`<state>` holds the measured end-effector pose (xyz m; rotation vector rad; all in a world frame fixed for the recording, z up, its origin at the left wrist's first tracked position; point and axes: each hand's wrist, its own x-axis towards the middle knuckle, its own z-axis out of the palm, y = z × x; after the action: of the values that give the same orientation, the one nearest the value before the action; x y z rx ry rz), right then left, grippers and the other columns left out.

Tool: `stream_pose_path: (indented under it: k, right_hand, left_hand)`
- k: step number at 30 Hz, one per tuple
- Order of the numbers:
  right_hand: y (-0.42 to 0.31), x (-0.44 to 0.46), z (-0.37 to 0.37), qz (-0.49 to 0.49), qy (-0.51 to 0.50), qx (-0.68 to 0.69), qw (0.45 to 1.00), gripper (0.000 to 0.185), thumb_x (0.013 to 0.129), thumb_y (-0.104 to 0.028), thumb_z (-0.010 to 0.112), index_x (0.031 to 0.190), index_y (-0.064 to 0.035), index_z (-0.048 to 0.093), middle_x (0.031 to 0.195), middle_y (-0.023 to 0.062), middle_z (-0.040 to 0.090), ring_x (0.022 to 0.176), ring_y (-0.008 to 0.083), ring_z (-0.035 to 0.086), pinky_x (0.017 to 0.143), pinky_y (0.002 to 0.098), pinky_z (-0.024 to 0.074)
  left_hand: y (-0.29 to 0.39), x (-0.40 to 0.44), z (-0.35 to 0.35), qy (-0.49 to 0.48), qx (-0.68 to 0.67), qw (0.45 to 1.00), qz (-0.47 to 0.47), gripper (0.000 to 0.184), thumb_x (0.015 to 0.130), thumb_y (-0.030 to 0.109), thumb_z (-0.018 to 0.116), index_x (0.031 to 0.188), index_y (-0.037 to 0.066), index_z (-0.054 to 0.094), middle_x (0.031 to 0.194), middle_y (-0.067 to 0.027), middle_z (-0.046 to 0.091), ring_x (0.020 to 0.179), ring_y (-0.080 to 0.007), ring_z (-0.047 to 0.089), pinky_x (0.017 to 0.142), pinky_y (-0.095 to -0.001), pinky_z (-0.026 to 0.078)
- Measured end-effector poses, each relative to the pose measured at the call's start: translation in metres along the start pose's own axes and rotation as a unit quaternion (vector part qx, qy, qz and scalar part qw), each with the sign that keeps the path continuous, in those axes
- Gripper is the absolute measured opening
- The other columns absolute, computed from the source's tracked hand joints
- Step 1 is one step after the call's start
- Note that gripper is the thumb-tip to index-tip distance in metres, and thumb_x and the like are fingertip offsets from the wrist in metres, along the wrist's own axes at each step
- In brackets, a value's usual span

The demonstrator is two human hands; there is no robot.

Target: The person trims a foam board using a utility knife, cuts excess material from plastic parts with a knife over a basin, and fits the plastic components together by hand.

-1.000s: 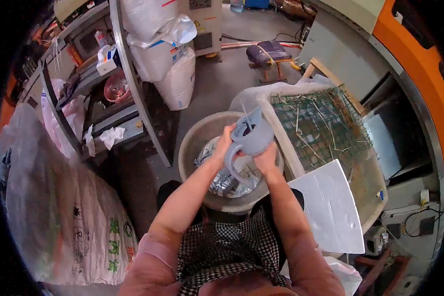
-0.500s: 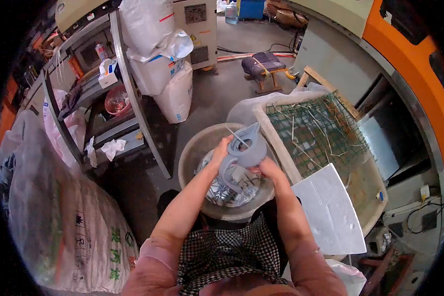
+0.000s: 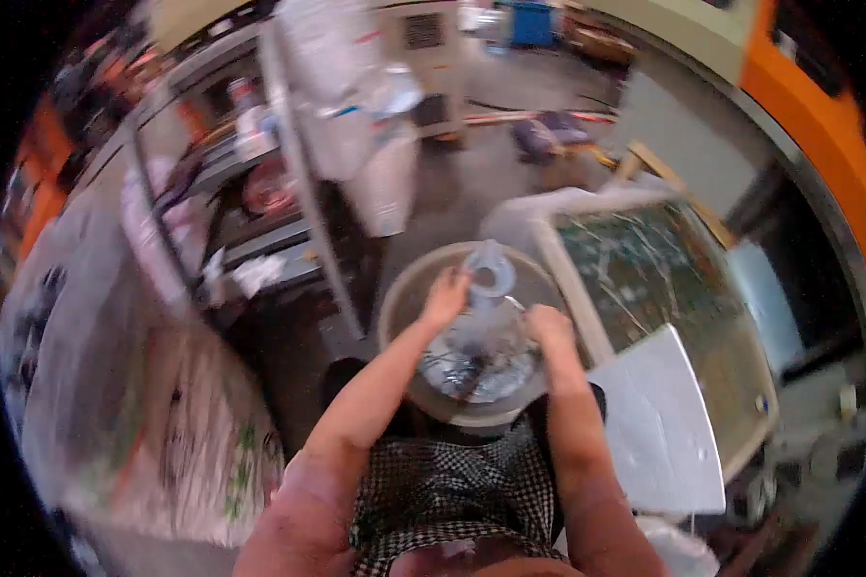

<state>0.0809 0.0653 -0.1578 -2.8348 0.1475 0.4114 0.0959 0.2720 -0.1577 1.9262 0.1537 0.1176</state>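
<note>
Lettering: green printed characters on the tall whitish woven sack (image 3: 202, 423) at lower left, smeared by motion blur and not legible; red and blue print on the stacked white plastic sacks (image 3: 385, 192) at upper left likewise too blurred to read, no brand made out. Grey-blue plastic jug (image 3: 489, 274) is over the far part of the round beige plastic tub (image 3: 387, 332), its ring-shaped mouth facing up toward the camera. Left hand (image 3: 447, 298) grasps the jug at its left side, fingers against the wall. Right hand (image 3: 550, 327) is over the tub's right side, apart from the jug's mouth; its fingers look bent, but cannot tell whether they grasp anything. Silvery, whitish crumpled pieces (image 3: 481, 377) lie in the tub. Surroundings: black-and-white checked apron (image 3: 452, 490) just on the near side of the tub; pale rectangular trough (image 3: 579, 288) close along its right, bearing green wire mesh (image 3: 659, 250) with thin pale strips across it; flat white board (image 3: 656, 423) slants beside the right forearm, its upper corner near the tub, hemming in that side. Grey metal rack (image 3: 308, 183) stands to the left, with a reddish bowl (image 3: 267, 188) and crumpled white tissue (image 3: 258, 274) on it. Room: grey floor (image 3: 449, 197) shows beyond the tub, between sacks and trough, reaching back to a low stool with a dark cushion (image 3: 548, 135); narrower dark floor runs between rack and tub. Orange machine housing (image 3: 818, 87) bounds the far right.
</note>
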Motion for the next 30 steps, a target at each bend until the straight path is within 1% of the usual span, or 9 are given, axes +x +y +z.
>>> stream_pose_path:
  k: [3, 14, 15, 16, 19, 21, 23, 25, 30]
  right_hand:
    - [-0.001, 0.003, -0.002, -0.082, -0.009, -0.022, 0.996, 0.047, 0.080, -0.044, 0.044, 0.101, -0.0060, 0.062, 0.104, 0.0218, 0.058, 0.099, 0.0372, 0.055, 0.081, 0.0444, 0.0438]
    - [-0.025, -0.007, -0.020, -0.102, 0.065, 0.080, 0.989, 0.036, 0.085, -0.032, 0.052, 0.100, 0.0005, 0.057, 0.103, 0.0231, 0.057, 0.098, 0.0367, 0.055, 0.081, 0.0436, 0.0430]
    - [-0.027, -0.001, -0.009, -0.105, 0.066, 0.082, 0.989, 0.036, 0.085, -0.032, 0.052, 0.100, 0.0005, 0.057, 0.103, 0.0231, 0.057, 0.098, 0.0367, 0.055, 0.081, 0.0436, 0.0430]
    - [-0.027, 0.011, 0.007, -0.182, 0.111, 0.177, 0.961, 0.035, 0.084, -0.029, 0.054, 0.103, 0.0006, 0.056, 0.104, 0.0227, 0.058, 0.100, 0.0346, 0.055, 0.083, 0.0412, 0.0426]
    - [-0.045, -0.002, -0.003, -0.244, 0.186, 0.362, 0.880, 0.040, 0.087, -0.024, 0.052, 0.118, 0.0007, 0.048, 0.107, 0.0169, 0.059, 0.105, 0.0271, 0.054, 0.087, 0.0335, 0.0406]
    - [-0.075, -0.020, -0.023, -0.169, 0.084, 0.560, 0.807, 0.041, 0.091, -0.030, 0.043, 0.121, -0.0020, 0.047, 0.111, 0.0175, 0.056, 0.102, 0.0286, 0.054, 0.091, 0.0363, 0.0387]
    - [-0.090, -0.039, -0.043, -0.395, 0.295, 0.239, 0.836, 0.040, 0.095, -0.032, 0.033, 0.117, -0.0020, 0.048, 0.112, 0.0164, 0.053, 0.109, 0.0298, 0.048, 0.095, 0.0364, 0.0342]
    - [-0.129, -0.099, -0.086, -0.331, 0.153, 0.525, 0.769, 0.030, 0.095, -0.029, 0.037, 0.110, -0.0055, 0.050, 0.102, 0.0099, 0.055, 0.099, 0.0202, 0.050, 0.086, 0.0311, 0.0377]
    - [-0.115, -0.132, -0.091, -0.358, 0.144, 0.535, 0.751, 0.027, 0.094, -0.022, 0.041, 0.109, -0.0031, 0.052, 0.100, 0.0104, 0.056, 0.095, 0.0193, 0.052, 0.085, 0.0305, 0.0384]
  left_hand:
    - [0.048, -0.020, -0.051, -0.019, -0.034, 0.998, -0.047, 0.062, 0.081, 0.045, 0.055, 0.122, -0.001, 0.043, 0.107, -0.0243, 0.057, 0.104, -0.0330, 0.054, 0.089, -0.0390, 0.041]
    - [0.260, -0.106, -0.566, 0.633, -0.109, 0.721, 0.260, 0.041, 0.091, 0.036, 0.043, 0.101, -0.003, 0.053, 0.085, -0.0115, 0.062, 0.075, -0.0222, 0.059, 0.067, -0.0343, 0.045]
    - [0.233, -0.141, -0.625, 0.595, 0.352, 0.665, 0.283, 0.054, 0.083, 0.031, 0.058, 0.119, -0.005, 0.039, 0.095, -0.0163, 0.061, 0.083, -0.0297, 0.059, 0.073, -0.0367, 0.046]
    - [0.230, -0.162, -0.645, 0.633, 0.373, 0.649, 0.198, 0.060, 0.085, 0.038, 0.054, 0.127, 0.000, 0.033, 0.109, -0.0160, 0.052, 0.084, -0.0278, 0.058, 0.076, -0.0344, 0.047]
    - [0.214, -0.156, -0.693, 0.536, 0.016, 0.805, 0.254, 0.055, 0.087, 0.034, 0.052, 0.133, 0.009, 0.034, 0.089, -0.0095, 0.053, 0.067, -0.0173, 0.053, 0.068, -0.0305, 0.045]
    - [0.218, -0.152, -0.590, 0.403, -0.050, 0.899, 0.162, 0.036, 0.088, 0.044, 0.047, 0.083, 0.009, 0.056, 0.070, -0.0025, 0.050, 0.061, -0.0106, 0.044, 0.064, -0.0281, 0.041]
    - [0.189, -0.115, -0.479, 0.257, 0.125, 0.936, 0.206, 0.033, 0.086, 0.036, 0.050, 0.087, 0.004, 0.058, 0.071, -0.0017, 0.054, 0.062, -0.0105, 0.048, 0.057, -0.0250, 0.038]
    - [0.179, -0.111, -0.326, 0.051, 0.283, 0.938, 0.192, 0.035, 0.084, 0.033, 0.056, 0.102, 0.003, 0.056, 0.089, -0.0043, 0.057, 0.085, -0.0174, 0.055, 0.074, -0.0313, 0.045]
    - [0.129, -0.108, -0.085, -0.293, -0.068, 0.929, 0.215, 0.055, 0.079, 0.010, 0.065, 0.126, 0.005, 0.037, 0.113, -0.0097, 0.048, 0.104, -0.0165, 0.048, 0.090, -0.0307, 0.040]
